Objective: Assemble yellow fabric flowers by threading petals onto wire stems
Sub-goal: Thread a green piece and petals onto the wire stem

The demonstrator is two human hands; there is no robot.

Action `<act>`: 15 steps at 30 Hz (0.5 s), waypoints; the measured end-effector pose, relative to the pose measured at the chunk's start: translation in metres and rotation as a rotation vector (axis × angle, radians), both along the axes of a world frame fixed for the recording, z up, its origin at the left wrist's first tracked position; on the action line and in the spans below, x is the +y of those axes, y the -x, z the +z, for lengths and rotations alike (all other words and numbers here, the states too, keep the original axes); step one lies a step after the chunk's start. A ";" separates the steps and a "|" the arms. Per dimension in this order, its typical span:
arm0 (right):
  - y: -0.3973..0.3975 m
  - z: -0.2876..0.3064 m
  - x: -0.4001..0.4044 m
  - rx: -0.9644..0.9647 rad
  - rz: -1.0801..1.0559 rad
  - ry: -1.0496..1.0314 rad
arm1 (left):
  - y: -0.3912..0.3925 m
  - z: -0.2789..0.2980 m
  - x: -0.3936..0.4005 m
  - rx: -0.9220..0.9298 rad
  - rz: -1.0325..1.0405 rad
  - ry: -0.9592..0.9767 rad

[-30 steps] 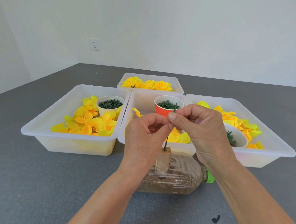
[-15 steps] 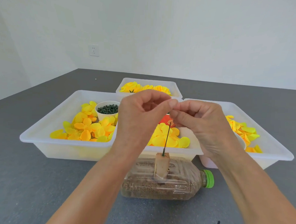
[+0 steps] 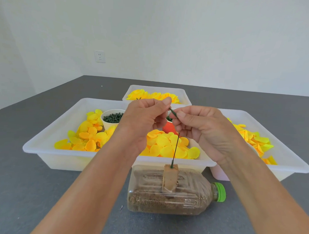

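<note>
The thin dark green wire stem (image 3: 175,147) stands upright from a small tan foam block (image 3: 170,177) set into a clear plastic bottle with a green cap (image 3: 167,192), lying on its side at the near middle of the grey table (image 3: 33,191). My right hand (image 3: 202,132) pinches a short dark green piece (image 3: 172,112) above the stem between thumb and forefinger, and my left hand (image 3: 143,123) pinches its upper end, fingers curled in; I cannot tell whether that piece is the stem's bent top or a separate part. I judge the step is fitting a green part at the stem's tip before petals go on, so I want to keep the stem plumb, push along its axis, and avoid levering it out of the foam. Loose yellow fabric petals (image 3: 166,145) lie heaped in the white plastic tray (image 3: 44,148) just beyond the bottle, beside a white paper cup of dark green bits (image 3: 112,118) and a partly hidden orange cup (image 3: 168,127). Another tray (image 3: 292,167) of petals sits at right, and a far tray (image 3: 184,93) holds what look like finished flowers. Nothing blocks the stem, though my own hands hide its top.
</note>
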State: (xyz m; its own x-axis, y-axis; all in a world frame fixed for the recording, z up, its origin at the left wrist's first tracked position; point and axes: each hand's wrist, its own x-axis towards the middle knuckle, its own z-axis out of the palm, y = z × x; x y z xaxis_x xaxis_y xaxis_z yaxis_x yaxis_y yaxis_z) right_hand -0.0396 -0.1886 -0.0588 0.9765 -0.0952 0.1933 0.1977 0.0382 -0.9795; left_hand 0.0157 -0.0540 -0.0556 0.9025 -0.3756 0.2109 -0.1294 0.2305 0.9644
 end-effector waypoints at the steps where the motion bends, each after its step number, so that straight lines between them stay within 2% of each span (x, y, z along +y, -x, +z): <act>1: -0.002 0.000 0.000 0.008 0.006 0.001 | -0.002 -0.001 0.000 0.013 -0.001 0.011; 5: -0.017 -0.001 -0.003 0.058 -0.019 0.065 | -0.007 -0.009 -0.001 -0.070 0.101 0.010; 9: -0.038 -0.003 -0.002 0.107 -0.052 0.236 | -0.017 -0.022 0.000 -0.169 0.247 -0.087; 12: -0.059 -0.003 0.006 0.135 -0.020 0.338 | -0.034 -0.032 0.002 -0.148 0.357 -0.140; 15: -0.089 -0.001 0.016 0.169 -0.001 0.309 | -0.062 -0.032 0.016 -0.098 0.348 -0.144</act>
